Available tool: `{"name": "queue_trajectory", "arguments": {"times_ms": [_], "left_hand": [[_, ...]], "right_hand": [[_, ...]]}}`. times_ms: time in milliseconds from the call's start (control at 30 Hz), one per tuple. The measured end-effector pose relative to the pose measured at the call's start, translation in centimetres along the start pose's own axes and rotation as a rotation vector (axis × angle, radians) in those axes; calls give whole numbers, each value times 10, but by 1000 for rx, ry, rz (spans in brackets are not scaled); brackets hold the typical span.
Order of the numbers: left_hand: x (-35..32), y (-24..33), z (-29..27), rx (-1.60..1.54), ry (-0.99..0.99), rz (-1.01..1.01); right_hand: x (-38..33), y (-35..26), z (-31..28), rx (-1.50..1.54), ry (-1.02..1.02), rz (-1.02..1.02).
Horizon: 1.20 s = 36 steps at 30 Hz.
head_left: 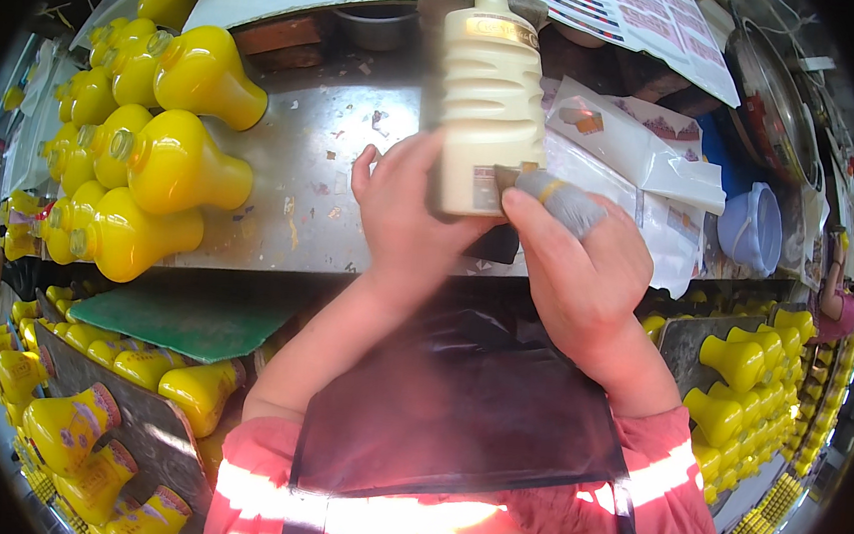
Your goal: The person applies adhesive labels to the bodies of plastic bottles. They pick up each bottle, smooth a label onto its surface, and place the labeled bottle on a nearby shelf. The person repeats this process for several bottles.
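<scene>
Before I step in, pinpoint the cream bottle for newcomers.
Start at the metal worktop, right of the yellow bottles. There the left hand touches the cream bottle near its base, beside the grey-wrapped tool in the right hand. Its pale, rippled body sets it apart from the smooth yellow ones.

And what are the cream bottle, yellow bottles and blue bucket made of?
The cream bottle could be painted glass or glazed ceramic, softly shiny along its ridges. The yellow bottles look like glossy coated glass or ceramic, with bright highlights. The blue bucket seems smooth plastic, thin at the rim.
</scene>
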<state>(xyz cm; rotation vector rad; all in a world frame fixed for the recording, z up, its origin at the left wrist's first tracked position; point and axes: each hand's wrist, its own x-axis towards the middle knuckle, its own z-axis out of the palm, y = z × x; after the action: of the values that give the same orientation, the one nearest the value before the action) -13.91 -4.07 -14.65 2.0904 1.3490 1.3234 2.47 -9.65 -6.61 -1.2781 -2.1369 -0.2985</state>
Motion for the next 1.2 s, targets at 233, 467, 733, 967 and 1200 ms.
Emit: {"name": "queue_trajectory", "arguments": {"times_ms": [233, 467, 733, 967, 1200], "left_hand": [[-2, -8, -1, 21, 10, 48], [-8, -15, 3, -33, -6, 3], [-5, -28, -9, -501, -194, -163], [6, -24, 12, -547, -173, -427], [0, -24, 13, -814, -106, -416]], "right_hand": [[21, -23, 5, 112, -68, -106], [15, -19, 10, 103, -20, -63], [20, -5, 5, 509, 96, 648], [-4, -3, 20, 295, -96, 718], [-32, 31, 24, 432, -131, 1004]]}}
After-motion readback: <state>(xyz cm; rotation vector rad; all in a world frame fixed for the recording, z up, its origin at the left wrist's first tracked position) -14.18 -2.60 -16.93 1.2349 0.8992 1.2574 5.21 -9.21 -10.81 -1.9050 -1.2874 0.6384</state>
